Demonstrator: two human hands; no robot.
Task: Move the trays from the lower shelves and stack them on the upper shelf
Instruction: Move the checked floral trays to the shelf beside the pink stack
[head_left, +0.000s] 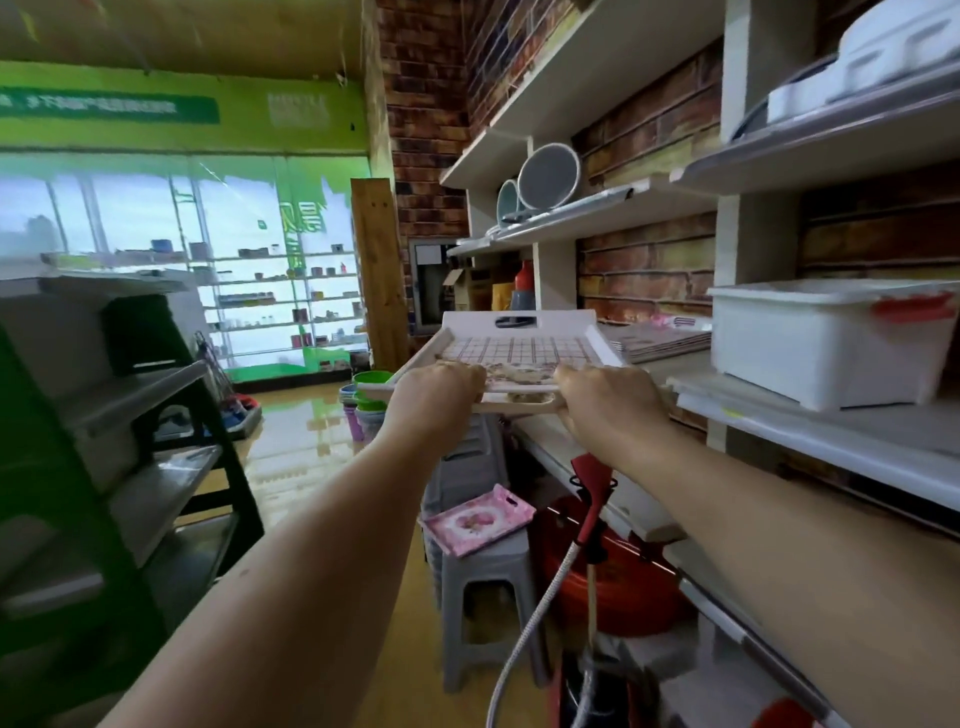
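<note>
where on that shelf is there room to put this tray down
Bare shelf shows between the tray stack and the white bin. Both hands grip the tray. Right of that gap the bin crowds the shelf.

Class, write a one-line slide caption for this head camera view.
Left hand and right hand hold a white checked plastic tray level beside a stack of trays.
</note>
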